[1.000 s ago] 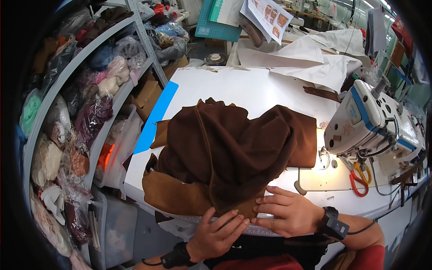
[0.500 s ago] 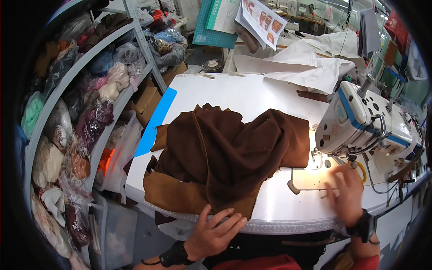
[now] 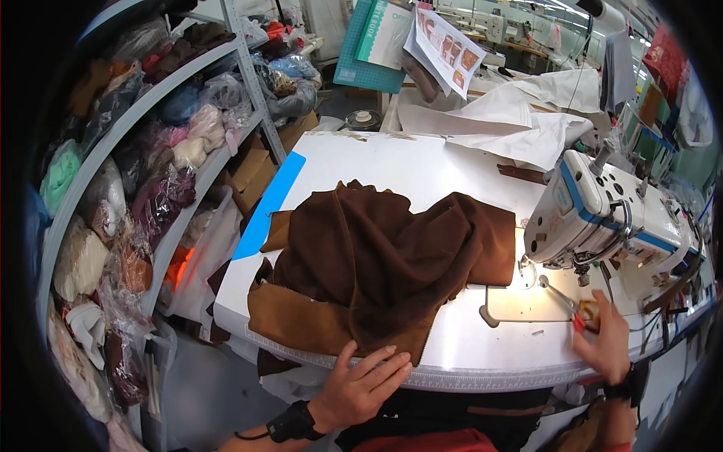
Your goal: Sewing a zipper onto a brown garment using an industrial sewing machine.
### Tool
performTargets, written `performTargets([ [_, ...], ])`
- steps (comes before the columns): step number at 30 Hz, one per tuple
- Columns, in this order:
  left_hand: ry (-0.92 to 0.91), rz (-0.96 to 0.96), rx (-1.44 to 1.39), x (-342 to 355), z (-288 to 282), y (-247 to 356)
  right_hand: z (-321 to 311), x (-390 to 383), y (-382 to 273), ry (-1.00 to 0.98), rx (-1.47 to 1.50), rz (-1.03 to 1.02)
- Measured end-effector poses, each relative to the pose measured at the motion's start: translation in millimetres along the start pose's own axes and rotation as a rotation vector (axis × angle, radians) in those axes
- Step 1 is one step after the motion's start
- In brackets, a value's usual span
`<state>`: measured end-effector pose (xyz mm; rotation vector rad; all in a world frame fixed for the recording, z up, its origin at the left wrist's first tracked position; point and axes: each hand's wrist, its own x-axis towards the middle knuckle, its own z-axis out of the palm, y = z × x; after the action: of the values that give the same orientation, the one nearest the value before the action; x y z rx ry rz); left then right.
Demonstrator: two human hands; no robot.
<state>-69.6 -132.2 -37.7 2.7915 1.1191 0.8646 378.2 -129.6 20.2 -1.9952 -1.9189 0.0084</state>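
Just changed: the right hand has left the lower edge of the brown fabric piece, where it was lying one second ago, and is now at the scissors with red and yellow handles.
Right hand: the handles are lying between thumb and fingers, so I judge that it is grasping them; whether the scissors are already lifted, I cannot tell.
Scissors: near the sewing machine, over its pale bed plate, the blades pointing to the upper left.
Left hand: not clenched; the fingers rest, flat and a little spread, upon the lower edge of the fabric, in the same place as before.
Brown fabric piece: heaped on the white table, left of the machine, with a lighter brown band at lower left; its right part reaches close to the lit needle area.
Zipper-like edge: toothed, at the lower right of the fabric, now uncovered because the right hand went away.
Meaning for the work: in my judgement, handling with two hands has paused for a tool; one hand alone steadies the cloth, and the scissors do not touch it yet.
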Motion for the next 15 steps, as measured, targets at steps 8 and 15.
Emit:
performTargets([
  [8, 0.027, 0.001, 0.009, -3.5, 1.3, -2.4, 22.3, -21.7, -112.7, -0.504, 1.605, -0.109],
  [15, 0.047, -0.005, 0.018, -6.2, 2.0, -1.7, 80.5, 12.2, -216.5, -0.275, 1.577, -0.609],
])
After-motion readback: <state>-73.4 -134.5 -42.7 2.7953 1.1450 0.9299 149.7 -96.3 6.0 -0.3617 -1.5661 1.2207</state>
